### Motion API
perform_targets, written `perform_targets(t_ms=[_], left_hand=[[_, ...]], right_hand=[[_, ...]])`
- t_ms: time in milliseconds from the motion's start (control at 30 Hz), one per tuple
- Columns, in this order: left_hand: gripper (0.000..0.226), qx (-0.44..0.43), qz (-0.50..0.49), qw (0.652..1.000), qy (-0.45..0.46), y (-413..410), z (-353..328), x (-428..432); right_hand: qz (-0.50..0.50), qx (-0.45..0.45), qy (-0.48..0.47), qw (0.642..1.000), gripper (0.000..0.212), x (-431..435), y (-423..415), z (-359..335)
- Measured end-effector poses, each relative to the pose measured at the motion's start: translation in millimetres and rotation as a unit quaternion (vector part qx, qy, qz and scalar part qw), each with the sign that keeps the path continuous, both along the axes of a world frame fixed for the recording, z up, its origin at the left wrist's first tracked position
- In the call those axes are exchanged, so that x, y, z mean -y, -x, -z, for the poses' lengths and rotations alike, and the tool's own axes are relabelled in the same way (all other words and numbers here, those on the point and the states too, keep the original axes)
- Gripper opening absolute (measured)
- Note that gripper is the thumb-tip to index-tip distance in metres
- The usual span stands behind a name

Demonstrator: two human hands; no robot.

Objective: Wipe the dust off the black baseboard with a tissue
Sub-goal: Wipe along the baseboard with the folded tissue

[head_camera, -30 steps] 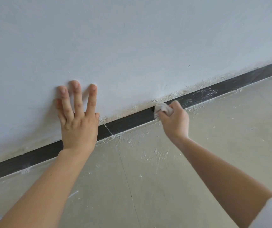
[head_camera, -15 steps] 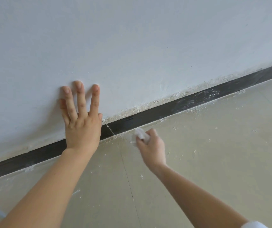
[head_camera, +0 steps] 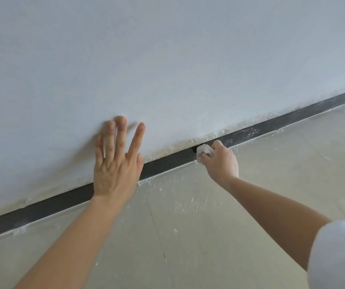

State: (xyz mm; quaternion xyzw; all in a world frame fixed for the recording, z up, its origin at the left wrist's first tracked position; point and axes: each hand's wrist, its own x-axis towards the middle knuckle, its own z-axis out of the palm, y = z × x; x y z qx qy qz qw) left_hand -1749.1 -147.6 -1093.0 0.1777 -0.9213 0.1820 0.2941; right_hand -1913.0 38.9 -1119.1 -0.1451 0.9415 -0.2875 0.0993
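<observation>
Baseboard (head_camera: pixel 167 161) runs near-left to far-right; right hand (head_camera: pixel 221 161) grip pinches tissue (head_camera: pixel 204 150) against it, left hand (head_camera: pixel 116 163) spread flat on wall (head_camera: pixel 167 69).

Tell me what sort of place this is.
Probably a room just renovated or freshly plastered, seen at floor level. A bare white wall meets a black baseboard, with crumbly plaster dust along its top edge and scattered over the pale floor.

crumpled white tissue (head_camera: pixel 204 150) touching dusty black baseboard (head_camera: pixel 167 161)

Tissue (head_camera: pixel 204 150) mostly hidden (apparently crumpled) in fist.
</observation>
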Motion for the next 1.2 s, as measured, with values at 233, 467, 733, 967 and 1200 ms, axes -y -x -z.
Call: perform_targets(t_ms=[233,467,733,967,1200], left_hand=[[0.082,0.012,0.095,0.992,0.081,35.2,1.1,-25.5],[0.079,0.032,0.141,0.970,0.193,94.6,-30.4,-42.5],[0.074,0.012,0.046,0.966,0.253,133.4,-21.1,-52.3],[0.088,0.040,-0.019,0.964,0.263,132.5,-21.8,-61.9],[0.086,0.062,-0.031,0.961,0.266,131.4,-21.4,-63.7]], right_hand=[[-0.033,-0.018,-0.115,0.993,0.021,-54.1,26.5,-22.8],[-0.165,-0.035,-0.150,0.974,0.022,-52.2,20.4,-19.2],[-0.187,-0.083,-0.064,0.977,0.026,-29.7,45.8,7.0],[-0.022,-0.052,-0.007,0.998,0.021,-77.5,99.7,15.7],[-0.024,0.053,0.043,0.997,0.027,-86.0,69.6,15.7]])
